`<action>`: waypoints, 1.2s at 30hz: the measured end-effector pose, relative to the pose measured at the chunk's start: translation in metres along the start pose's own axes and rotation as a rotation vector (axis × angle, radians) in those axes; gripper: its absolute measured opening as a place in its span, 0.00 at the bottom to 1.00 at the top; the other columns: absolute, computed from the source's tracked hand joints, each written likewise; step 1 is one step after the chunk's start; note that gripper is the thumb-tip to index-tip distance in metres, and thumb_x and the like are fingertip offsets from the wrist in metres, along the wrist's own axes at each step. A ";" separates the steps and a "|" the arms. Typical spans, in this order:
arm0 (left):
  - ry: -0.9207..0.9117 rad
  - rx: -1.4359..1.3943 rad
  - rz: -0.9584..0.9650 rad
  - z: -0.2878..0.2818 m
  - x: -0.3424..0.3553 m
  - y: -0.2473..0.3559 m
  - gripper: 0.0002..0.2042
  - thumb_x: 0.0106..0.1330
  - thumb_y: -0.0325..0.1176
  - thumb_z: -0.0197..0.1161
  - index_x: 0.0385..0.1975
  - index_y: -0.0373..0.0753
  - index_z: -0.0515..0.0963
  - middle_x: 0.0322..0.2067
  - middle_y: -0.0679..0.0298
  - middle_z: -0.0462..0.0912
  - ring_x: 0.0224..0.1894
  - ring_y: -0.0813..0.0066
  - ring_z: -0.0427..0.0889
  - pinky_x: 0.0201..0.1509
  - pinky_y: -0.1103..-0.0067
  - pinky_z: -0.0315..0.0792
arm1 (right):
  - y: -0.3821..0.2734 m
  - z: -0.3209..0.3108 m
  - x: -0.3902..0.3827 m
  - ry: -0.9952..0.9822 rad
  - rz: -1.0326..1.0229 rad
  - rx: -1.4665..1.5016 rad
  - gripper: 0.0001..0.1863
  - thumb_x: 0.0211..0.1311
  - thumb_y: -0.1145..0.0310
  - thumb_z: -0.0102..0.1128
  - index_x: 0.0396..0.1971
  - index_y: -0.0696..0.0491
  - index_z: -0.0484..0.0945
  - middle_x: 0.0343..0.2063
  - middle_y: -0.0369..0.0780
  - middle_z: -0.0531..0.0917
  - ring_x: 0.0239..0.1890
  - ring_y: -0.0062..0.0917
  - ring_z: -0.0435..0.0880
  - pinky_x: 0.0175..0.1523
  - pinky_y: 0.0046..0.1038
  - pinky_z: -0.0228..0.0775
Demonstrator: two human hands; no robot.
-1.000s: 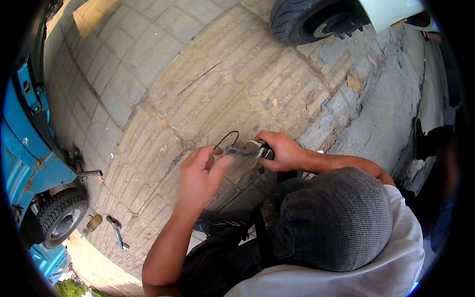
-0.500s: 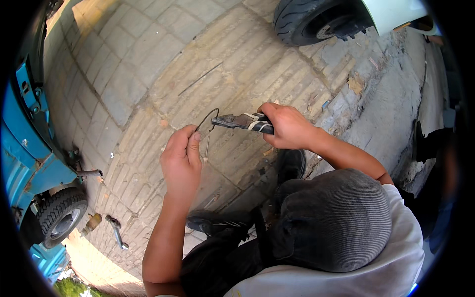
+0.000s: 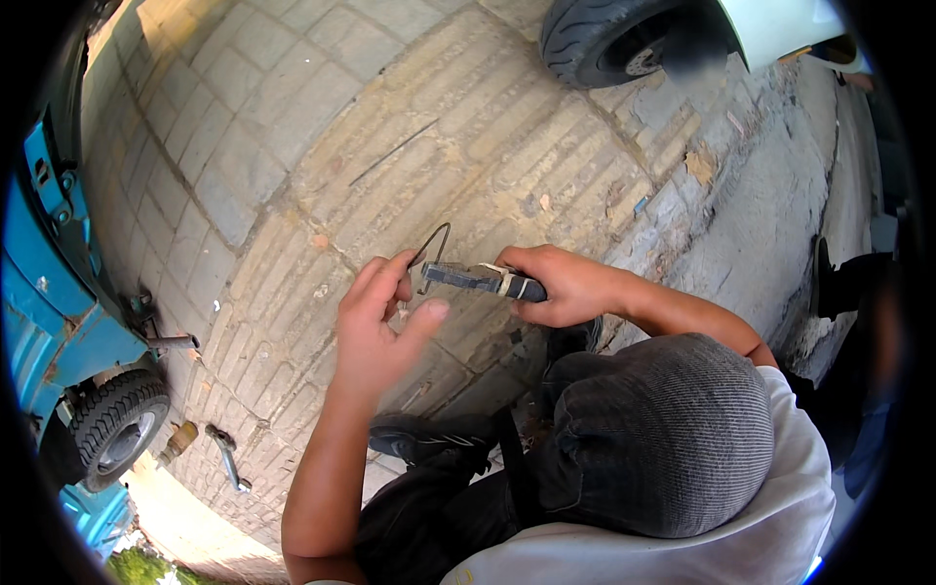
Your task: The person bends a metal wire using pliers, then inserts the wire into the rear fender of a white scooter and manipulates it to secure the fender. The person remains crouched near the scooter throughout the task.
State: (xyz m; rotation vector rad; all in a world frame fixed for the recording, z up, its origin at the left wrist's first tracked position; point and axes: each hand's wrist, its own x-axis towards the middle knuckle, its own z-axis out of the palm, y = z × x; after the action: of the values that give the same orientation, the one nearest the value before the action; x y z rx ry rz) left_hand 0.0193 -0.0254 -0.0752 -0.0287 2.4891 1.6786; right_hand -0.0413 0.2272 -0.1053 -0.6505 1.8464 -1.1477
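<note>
My right hand (image 3: pixel 570 283) is wrapped round the dark handles of a pair of pliers (image 3: pixel 468 278), which have pale strips wound about them. The plier jaws point left and grip a thin dark wire (image 3: pixel 447 234), bent into a narrow hook above the jaws. A short end of it shows below them. My left hand (image 3: pixel 375 312) is open beside the wire, thumb spread away from the fingers. Its index fingertip is at the wire's left end; whether it touches cannot be made out.
A straight thin rod (image 3: pixel 393 153) lies on the paving (image 3: pixel 292 88) ahead. At left stand a blue vehicle (image 3: pixel 73 331) with a tyre (image 3: pixel 122 429), and a metal tool (image 3: pixel 227 456) lies near it. Another wheel (image 3: pixel 604 44) is at the far right. My shoe (image 3: pixel 429 439) is below.
My left thumb and fingers have come apart from their pinch on the wire. The pliers and right hand have shifted slightly down, and the wire has turned in view.
</note>
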 end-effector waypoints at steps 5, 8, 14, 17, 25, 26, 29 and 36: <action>0.035 0.029 -0.016 0.003 -0.002 0.010 0.23 0.51 0.34 0.71 0.48 0.32 0.77 0.27 0.67 0.67 0.26 0.81 0.65 0.26 0.84 0.60 | -0.007 -0.001 0.002 0.003 -0.095 0.003 0.29 0.52 0.71 0.60 0.55 0.61 0.67 0.42 0.51 0.78 0.46 0.43 0.79 0.51 0.35 0.70; 0.046 -0.010 0.028 0.003 -0.004 0.009 0.23 0.60 0.39 0.68 0.49 0.28 0.76 0.29 0.70 0.66 0.27 0.85 0.63 0.28 0.88 0.57 | -0.005 -0.001 0.000 0.024 -0.141 -0.020 0.34 0.53 0.71 0.61 0.61 0.61 0.62 0.49 0.52 0.75 0.53 0.45 0.75 0.59 0.35 0.67; 0.032 0.019 0.037 0.000 -0.004 0.017 0.23 0.60 0.39 0.68 0.48 0.28 0.76 0.27 0.70 0.64 0.27 0.85 0.62 0.26 0.88 0.56 | -0.005 -0.004 0.000 0.040 -0.184 -0.108 0.31 0.48 0.70 0.62 0.56 0.61 0.67 0.45 0.51 0.77 0.49 0.46 0.77 0.55 0.38 0.70; 0.037 0.020 0.070 0.002 -0.005 0.021 0.22 0.60 0.39 0.68 0.48 0.27 0.76 0.27 0.70 0.64 0.27 0.85 0.63 0.26 0.88 0.56 | -0.002 -0.007 0.001 0.071 -0.218 -0.182 0.26 0.44 0.70 0.62 0.48 0.59 0.72 0.38 0.49 0.79 0.43 0.46 0.79 0.48 0.39 0.72; 0.042 0.030 0.075 0.006 -0.009 0.027 0.20 0.62 0.37 0.68 0.46 0.28 0.77 0.27 0.69 0.67 0.26 0.84 0.64 0.27 0.87 0.60 | 0.000 0.003 0.000 0.272 -0.206 -0.229 0.20 0.42 0.69 0.64 0.40 0.55 0.73 0.32 0.46 0.78 0.36 0.44 0.80 0.40 0.39 0.73; 0.054 0.026 0.034 0.008 -0.011 0.026 0.19 0.62 0.37 0.68 0.46 0.28 0.77 0.27 0.69 0.67 0.26 0.83 0.64 0.28 0.87 0.61 | 0.000 0.003 -0.001 0.289 -0.198 -0.255 0.20 0.42 0.70 0.64 0.40 0.55 0.73 0.32 0.46 0.78 0.35 0.44 0.80 0.39 0.39 0.73; 0.084 0.047 -0.031 0.011 -0.008 0.030 0.16 0.63 0.34 0.67 0.45 0.29 0.77 0.28 0.68 0.70 0.25 0.84 0.65 0.28 0.86 0.62 | 0.005 0.004 -0.002 0.353 -0.155 -0.337 0.21 0.41 0.70 0.64 0.40 0.55 0.73 0.32 0.46 0.78 0.35 0.44 0.80 0.38 0.39 0.73; 0.071 0.156 0.057 0.025 -0.008 0.047 0.09 0.67 0.28 0.61 0.42 0.30 0.77 0.26 0.68 0.75 0.26 0.85 0.68 0.28 0.85 0.63 | -0.001 -0.015 0.006 0.392 -0.161 -0.359 0.22 0.40 0.71 0.64 0.41 0.57 0.72 0.32 0.47 0.78 0.35 0.46 0.80 0.39 0.40 0.73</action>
State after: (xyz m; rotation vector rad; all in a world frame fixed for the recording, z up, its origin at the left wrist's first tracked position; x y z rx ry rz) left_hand 0.0259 0.0151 -0.0401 -0.0019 2.6905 1.5238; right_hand -0.0573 0.2294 -0.1033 -0.8317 2.4050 -1.1128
